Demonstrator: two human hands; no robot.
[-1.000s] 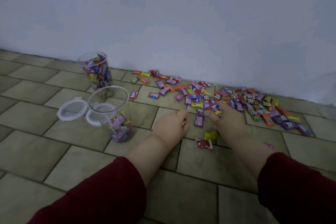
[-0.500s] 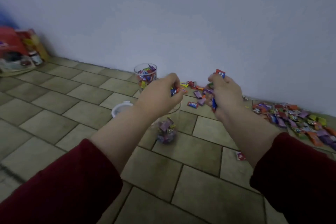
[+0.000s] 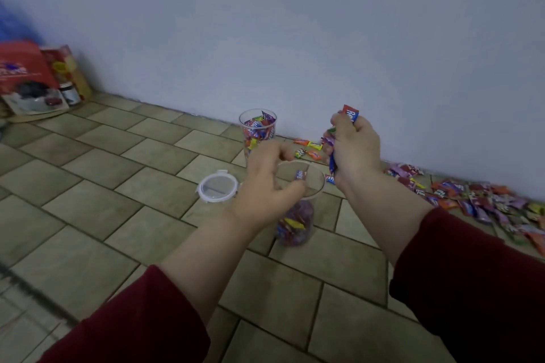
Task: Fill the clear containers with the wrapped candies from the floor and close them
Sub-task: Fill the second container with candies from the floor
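Observation:
A clear container (image 3: 296,215) stands on the tiles, partly filled with wrapped candies. My left hand (image 3: 269,186) hovers over its open mouth with fingers apart, and a red candy (image 3: 300,175) is dropping in below them. My right hand (image 3: 352,146) is just right of the container, higher up, closed on a bunch of candies with a red one sticking out on top. A second clear container (image 3: 258,131), almost full and with no lid, stands behind by the wall. A white-rimmed lid (image 3: 218,186) lies to the left. Loose candies (image 3: 477,200) are strewn along the wall at right.
A few stray candies (image 3: 308,149) lie between the two containers. Red boxes and a small jar (image 3: 38,82) stand in the far left corner. A pale wall runs close behind everything. The floor is beige tile.
Both hands rose from the candy pile with candies and moved left to the near container. My left hand has opened over it and is letting candies fall in.

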